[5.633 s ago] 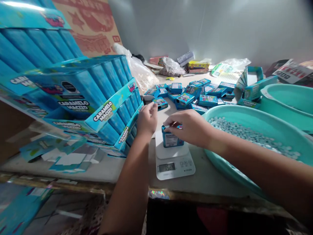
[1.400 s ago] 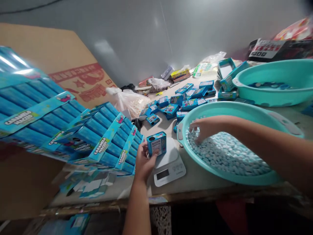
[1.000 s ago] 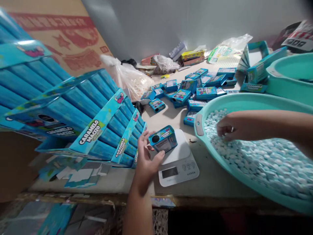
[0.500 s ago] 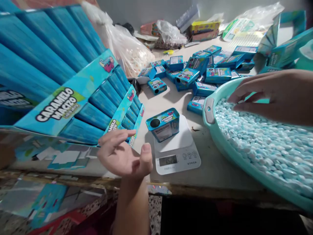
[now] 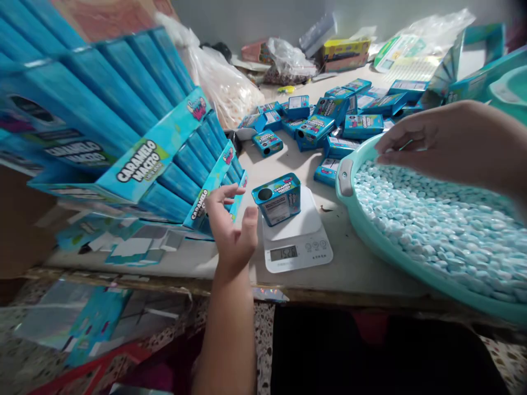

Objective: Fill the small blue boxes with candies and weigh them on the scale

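My left hand [image 5: 234,227] is beside the small blue candy box [image 5: 280,202], fingers half curled and apart from the thumb, with nothing in it. Upright on a white digital scale [image 5: 302,249] stands that box; dark digits show on the display. Over the turquoise basin [image 5: 362,233] hovers my right hand [image 5: 448,137], its fingertips pinched toward the thumb. Whatever is between those fingertips, if anything, is hidden. Pale blue and white candies [image 5: 436,236] fill the basin below it.
Stacked display trays [image 5: 135,170] of blue boxes rise at the left. Several loose candy boxes [image 5: 317,129] lie in a pile behind the scale. A clear bag [image 5: 222,82] stands at the back. Cardboard pieces [image 5: 132,249] lie near the table's front edge.
My right hand has lifted from the candies and come to the basin's far rim. The left hand has turned more upright, closer to the candy box. The view has shifted slightly.
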The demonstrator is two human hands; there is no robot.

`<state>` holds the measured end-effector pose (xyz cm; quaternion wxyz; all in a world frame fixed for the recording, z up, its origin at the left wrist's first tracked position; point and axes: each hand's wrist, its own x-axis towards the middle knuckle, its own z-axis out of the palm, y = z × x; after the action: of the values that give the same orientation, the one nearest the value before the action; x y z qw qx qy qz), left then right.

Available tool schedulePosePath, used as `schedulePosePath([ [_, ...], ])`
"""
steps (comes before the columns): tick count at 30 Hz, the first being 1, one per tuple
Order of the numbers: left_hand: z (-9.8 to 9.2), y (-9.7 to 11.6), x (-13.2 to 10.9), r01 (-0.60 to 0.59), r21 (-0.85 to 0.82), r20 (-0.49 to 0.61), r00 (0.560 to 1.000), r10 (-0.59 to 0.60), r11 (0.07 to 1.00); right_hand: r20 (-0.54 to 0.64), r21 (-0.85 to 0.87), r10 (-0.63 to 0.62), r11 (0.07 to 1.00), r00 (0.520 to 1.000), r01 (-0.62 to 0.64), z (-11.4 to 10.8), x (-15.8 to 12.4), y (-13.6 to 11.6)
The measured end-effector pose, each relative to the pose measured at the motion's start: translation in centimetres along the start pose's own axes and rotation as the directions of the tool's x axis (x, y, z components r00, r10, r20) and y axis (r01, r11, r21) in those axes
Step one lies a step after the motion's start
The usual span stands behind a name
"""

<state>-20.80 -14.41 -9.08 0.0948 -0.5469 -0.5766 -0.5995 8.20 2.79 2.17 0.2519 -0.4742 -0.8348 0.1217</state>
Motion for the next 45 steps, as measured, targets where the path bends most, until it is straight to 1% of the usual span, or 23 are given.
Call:
schedulePosePath([
  [1,0.0,-0.1,0.0,0.000,-0.014,-0.025,1.000,0.000,1.000,0.031,0.031,-0.042,0.999,0.999,0.041,-0.1,-0.1,-0.6],
  [3,0.0,-0.2,0.0,-0.010,-0.028,-0.095,0.995,0.007,1.000,0.082,0.166,-0.104,0.982,0.991,0.090,0.5,-0.4,-2.0],
  [5,0.0,-0.2,-0.1,0.000,-0.019,-0.156,0.988,-0.003,1.000,0.122,0.341,-0.134,0.936,0.983,0.085,1.6,-0.5,-3.8],
  [6,0.1,-0.2,-0.1,0.030,-0.017,-0.172,0.985,-0.032,0.999,0.153,0.397,-0.160,0.914,0.975,0.088,2.2,-0.4,-4.9],
  [8,0.3,-0.2,-0.1,0.126,-0.029,-0.178,0.975,-0.130,0.992,0.210,0.452,-0.241,0.883,0.948,0.124,3.5,0.0,-7.3],
  [10,0.5,-0.1,-0.3,0.199,-0.036,-0.168,0.965,-0.202,0.979,0.235,0.471,-0.330,0.862,0.914,0.189,4.8,0.6,-9.6],
  [12,0.6,-0.1,-0.5,0.205,0.001,-0.137,0.969,-0.203,0.979,0.234,0.494,-0.411,0.831,0.881,0.257,5.9,1.2,-11.4],
  [14,0.6,0.0,-0.6,0.178,0.042,-0.099,0.980,-0.173,0.983,0.236,0.507,-0.473,0.805,0.849,0.308,7.0,1.7,-12.5],
  [16,0.5,0.1,-0.5,0.160,0.058,-0.070,0.985,-0.156,0.985,0.243,0.512,-0.492,0.797,0.836,0.320,7.8,2.0,-13.0],
  [18,0.4,0.1,-0.3,0.160,0.059,-0.067,0.985,-0.156,0.985,0.249,0.532,-0.485,0.792,0.839,0.300,8.3,2.1,-13.1],
  [24,0.6,-0.4,0.2,0.197,0.048,-0.100,0.976,-0.191,0.979,0.282,0.585,-0.434,0.785,0.855,0.206,7.7,1.3,-12.9],
  [29,0.6,-0.6,0.0,0.220,0.049,-0.093,0.972,-0.215,0.974,0.256,0.480,-0.425,0.836,0.868,0.267,7.7,0.5,-13.2],
  [33,0.6,-0.5,0.1,0.242,0.048,-0.112,0.965,-0.235,0.969,0.271,0.430,-0.405,0.863,0.873,0.267,7.3,0.6,-13.8],
  [34,0.5,-0.5,0.1,0.243,0.046,-0.115,0.965,-0.237,0.969,0.262,0.433,-0.417,0.857,0.870,0.281,6.9,0.7,-13.8],
  [36,0.6,-0.5,0.2,0.241,0.035,-0.115,0.965,-0.236,0.970,0.224,0.392,-0.466,0.847,0.856,0.358,5.3,0.8,-13.4],
  [38,0.6,-0.4,0.2,0.242,0.014,-0.113,0.964,-0.239,0.970,0.202,0.233,-0.494,0.863,0.846,0.448,3.0,0.8,-12.0],
  [39,0.7,-0.4,0.2,0.245,-0.001,-0.117,0.963,-0.244,0.969,0.211,0.108,-0.463,0.886,0.861,0.450,1.9,0.8,-10.9],
  [40,0.7,-0.4,0.2,0.246,-0.021,-0.127,0.961,-0.247,0.969,0.222,-0.028,-0.398,0.910,0.890,0.414,0.8,0.8,-9.5],
  [41,0.7,-0.4,0.2,0.243,-0.042,-0.142,0.959,-0.247,0.969,0.215,-0.146,-0.294,0.933,0.931,0.328,0.0,0.8,-7.8],
  [42,0.7,-0.3,0.3,0.236,-0.062,-0.159,0.957,-0.243,0.970,0.242,-0.236,-0.198,0.938,0.950,0.255,-0.5,0.8,-6.1],
  [43,0.7,-0.3,0.3,0.225,-0.079,-0.172,0.957,-0.235,0.971,0.258,-0.279,-0.097,0.945,0.961,0.170,-0.7,0.9,-4.3],
  [44,0.6,-0.3,0.4,0.213,-0.092,-0.183,0.957,-0.227,0.973,0.308,-0.286,-0.013,0.952,0.951,0.106,-0.6,0.9,-2.7],
  [45,0.5,-0.3,0.4,0.203,-0.099,-0.195,0.956,-0.219,0.974,0.387,-0.291,0.061,0.955,0.920,0.060,-0.3,1.0,-1.2],
])
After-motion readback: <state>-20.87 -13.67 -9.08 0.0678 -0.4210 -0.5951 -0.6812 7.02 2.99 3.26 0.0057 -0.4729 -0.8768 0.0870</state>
